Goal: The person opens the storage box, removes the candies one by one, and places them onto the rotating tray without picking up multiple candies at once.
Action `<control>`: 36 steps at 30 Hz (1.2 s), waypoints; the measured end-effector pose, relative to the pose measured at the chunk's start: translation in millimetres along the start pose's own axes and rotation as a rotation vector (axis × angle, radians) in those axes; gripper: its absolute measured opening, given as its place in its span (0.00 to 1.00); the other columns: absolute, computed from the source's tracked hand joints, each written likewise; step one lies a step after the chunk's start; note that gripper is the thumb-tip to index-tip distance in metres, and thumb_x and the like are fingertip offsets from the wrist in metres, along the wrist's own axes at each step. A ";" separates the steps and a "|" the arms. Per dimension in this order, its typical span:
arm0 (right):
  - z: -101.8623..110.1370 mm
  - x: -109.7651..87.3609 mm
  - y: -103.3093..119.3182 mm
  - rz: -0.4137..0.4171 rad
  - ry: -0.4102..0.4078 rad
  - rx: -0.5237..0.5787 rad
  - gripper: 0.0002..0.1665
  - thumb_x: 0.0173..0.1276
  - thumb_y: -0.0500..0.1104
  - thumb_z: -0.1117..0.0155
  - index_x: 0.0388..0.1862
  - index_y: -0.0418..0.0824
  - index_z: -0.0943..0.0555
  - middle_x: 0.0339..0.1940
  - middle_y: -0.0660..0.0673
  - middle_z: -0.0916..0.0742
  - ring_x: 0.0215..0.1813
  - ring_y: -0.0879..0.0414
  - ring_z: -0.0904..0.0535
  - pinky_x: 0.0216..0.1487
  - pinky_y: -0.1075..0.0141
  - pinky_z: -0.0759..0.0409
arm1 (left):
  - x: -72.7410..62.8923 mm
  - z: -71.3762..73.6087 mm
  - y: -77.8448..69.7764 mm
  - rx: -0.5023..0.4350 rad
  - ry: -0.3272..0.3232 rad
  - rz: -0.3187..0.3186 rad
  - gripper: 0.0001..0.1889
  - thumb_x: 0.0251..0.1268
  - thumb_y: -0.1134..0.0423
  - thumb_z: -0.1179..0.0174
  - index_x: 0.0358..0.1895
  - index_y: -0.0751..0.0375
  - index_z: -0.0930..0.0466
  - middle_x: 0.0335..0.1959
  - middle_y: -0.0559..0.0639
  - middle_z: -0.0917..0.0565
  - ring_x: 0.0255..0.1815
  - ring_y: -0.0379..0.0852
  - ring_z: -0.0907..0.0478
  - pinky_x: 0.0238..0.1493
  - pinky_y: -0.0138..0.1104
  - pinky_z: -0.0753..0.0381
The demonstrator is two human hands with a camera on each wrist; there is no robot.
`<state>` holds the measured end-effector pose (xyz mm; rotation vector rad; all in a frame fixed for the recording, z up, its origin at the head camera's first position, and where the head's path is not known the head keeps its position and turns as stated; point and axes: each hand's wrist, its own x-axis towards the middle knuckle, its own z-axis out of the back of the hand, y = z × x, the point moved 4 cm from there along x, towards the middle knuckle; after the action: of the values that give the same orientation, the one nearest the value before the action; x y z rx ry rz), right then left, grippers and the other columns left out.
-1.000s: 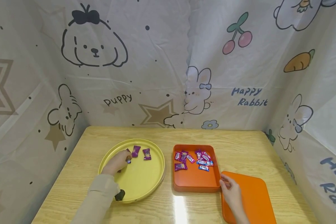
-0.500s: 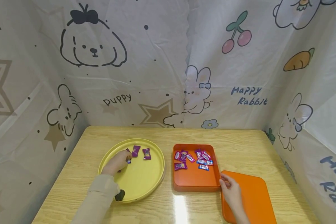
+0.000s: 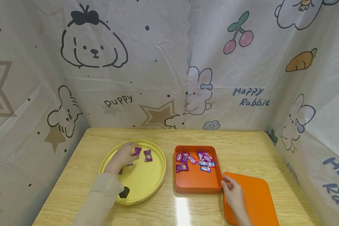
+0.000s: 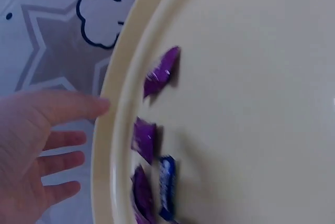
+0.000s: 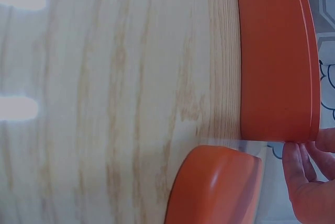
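My left hand [image 3: 127, 151] hovers over the back left of a round yellow tray [image 3: 142, 180], fingers straight and spread, holding nothing. In the left wrist view the left hand [image 4: 78, 130] is beside the tray's rim [image 4: 107, 145], with purple candies [image 4: 162, 72] and one blue candy [image 4: 166, 185] lying inside. Its fingertips are close to a purple candy [image 3: 137, 152]; another purple one [image 3: 148, 155] lies to the right. My right hand [image 3: 231, 188] rests on an orange lid [image 3: 254, 197], fingertips [image 5: 303, 179] touching the near right corner of an orange box [image 3: 196, 182].
Several pink, purple and blue wrapped candies [image 3: 199, 160] lie in the back half of the orange box [image 5: 272, 51]. The lid [image 5: 220, 187] lies flat on the wooden table [image 3: 243, 144]. Cartoon-print cloth walls [image 3: 169, 78] close off the back and both sides.
My left hand let go of the small candy it pinched, opened, and moved toward the back of the yellow tray. The right hand has stayed at the box corner.
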<state>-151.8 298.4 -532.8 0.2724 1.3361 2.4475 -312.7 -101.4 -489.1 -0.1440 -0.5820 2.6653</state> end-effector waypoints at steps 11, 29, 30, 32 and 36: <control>-0.1 0.2 -2.0 0.051 -0.033 0.000 0.16 0.63 0.32 0.43 0.50 0.29 0.23 0.42 0.33 0.17 0.37 0.47 0.19 0.32 0.74 0.23 | 29.5 -11.5 -62.9 0.035 -0.014 -0.151 0.36 0.55 0.52 0.38 0.66 0.61 0.40 0.66 0.66 0.40 0.67 0.65 0.46 0.65 0.57 0.48; 0.1 -0.4 -0.4 0.046 -0.014 0.015 0.17 0.64 0.32 0.43 0.51 0.28 0.24 0.43 0.32 0.18 0.39 0.44 0.19 0.33 0.74 0.23 | 68.7 -71.7 -176.7 0.219 0.152 -0.318 0.36 0.57 0.45 0.42 0.69 0.46 0.42 0.69 0.53 0.41 0.69 0.53 0.46 0.68 0.49 0.49; 0.1 -0.6 -0.2 0.049 -0.016 0.017 0.17 0.64 0.32 0.43 0.51 0.28 0.24 0.43 0.32 0.18 0.39 0.44 0.19 0.33 0.74 0.23 | 70.2 -75.3 -180.6 0.217 0.161 -0.323 0.35 0.57 0.46 0.42 0.69 0.46 0.42 0.69 0.53 0.41 0.69 0.53 0.46 0.68 0.49 0.49; 0.4 -0.9 0.1 0.055 -0.021 0.019 0.17 0.64 0.32 0.43 0.51 0.28 0.23 0.43 0.32 0.18 0.39 0.44 0.19 0.33 0.75 0.23 | 72.6 -81.6 -188.4 0.210 0.177 -0.331 0.35 0.57 0.47 0.41 0.68 0.46 0.40 0.69 0.52 0.40 0.69 0.52 0.46 0.68 0.48 0.48; 0.8 -1.0 -0.2 0.056 -0.032 0.010 0.16 0.63 0.32 0.43 0.50 0.28 0.23 0.42 0.32 0.17 0.38 0.45 0.19 0.33 0.74 0.23 | 75.9 -93.1 -202.5 0.227 0.212 -0.347 0.34 0.56 0.48 0.41 0.67 0.46 0.39 0.68 0.49 0.38 0.68 0.49 0.44 0.67 0.45 0.45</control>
<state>-150.6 298.7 -532.6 0.3541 1.3446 2.4718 -290.6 133.0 -489.7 -0.2337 -0.2105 2.3189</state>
